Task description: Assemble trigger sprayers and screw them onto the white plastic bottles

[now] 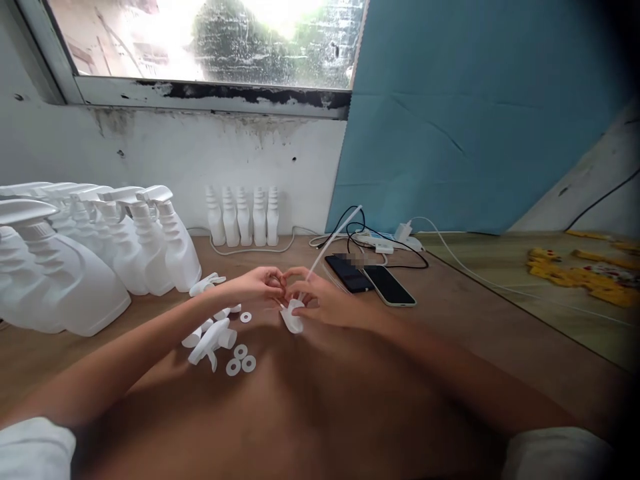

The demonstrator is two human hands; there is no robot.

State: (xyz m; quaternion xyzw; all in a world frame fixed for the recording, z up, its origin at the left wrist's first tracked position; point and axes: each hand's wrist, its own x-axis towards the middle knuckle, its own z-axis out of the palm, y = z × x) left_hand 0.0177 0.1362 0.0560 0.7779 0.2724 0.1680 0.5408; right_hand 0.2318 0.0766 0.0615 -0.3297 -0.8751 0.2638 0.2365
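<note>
In front of me, my right hand (323,299) is closed around a white spray trigger head (294,317). A thin white dip tube (334,235) rises from between its fingers and leans to the upper right. My left hand (261,285) meets it at the fingertips, its fingers curled together; what they pinch, if anything, is hidden. Left of the hands lie more white trigger heads (213,341), one of them partly behind my left wrist. Several flat white ring washers (248,363) rest close by on the brown table (325,400).
Large white spray bottles (85,287) crowd the left side, trigger heads on top. Smaller white bottles (243,220) line the wall. Two phones (391,285) lie right of my hands, near a power strip (395,240) with tangled cables. Yellow items (585,273) lie far right.
</note>
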